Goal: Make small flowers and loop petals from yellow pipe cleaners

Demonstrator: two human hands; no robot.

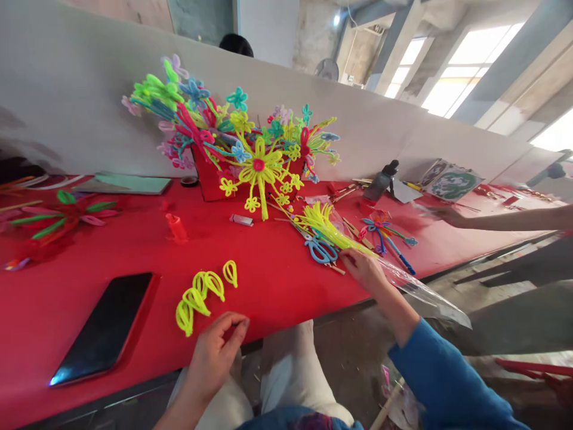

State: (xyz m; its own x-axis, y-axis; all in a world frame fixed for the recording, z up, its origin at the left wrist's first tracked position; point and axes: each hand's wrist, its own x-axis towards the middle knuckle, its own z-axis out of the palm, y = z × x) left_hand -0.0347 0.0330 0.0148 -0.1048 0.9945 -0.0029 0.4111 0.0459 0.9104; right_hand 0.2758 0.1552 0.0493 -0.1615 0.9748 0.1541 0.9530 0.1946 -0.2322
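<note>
My right hand (364, 269) is closed at the side of a clear plastic bag (416, 286) holding a bundle of yellow pipe cleaners (331, 227), whose loose ends fan out to the left. Blue-handled scissors (321, 249) lie just left of those fingers. My left hand (219, 346) rests at the table's front edge, fingers curled and thumb against them, with nothing visible in it. Beyond it lie several yellow pipe-cleaner loops (196, 301). Farther back, a large yellow pipe-cleaner flower (261, 170) stands in front of a red box (209, 179) full of colourful flowers.
A black phone (105, 325) lies at the left of the red table (268, 286), near a red glue bottle (176, 227). At the right are a multicoloured pipe-cleaner flower (380, 230), a dark dropper bottle (380, 181) and another person's arm (501, 218). A white partition runs behind.
</note>
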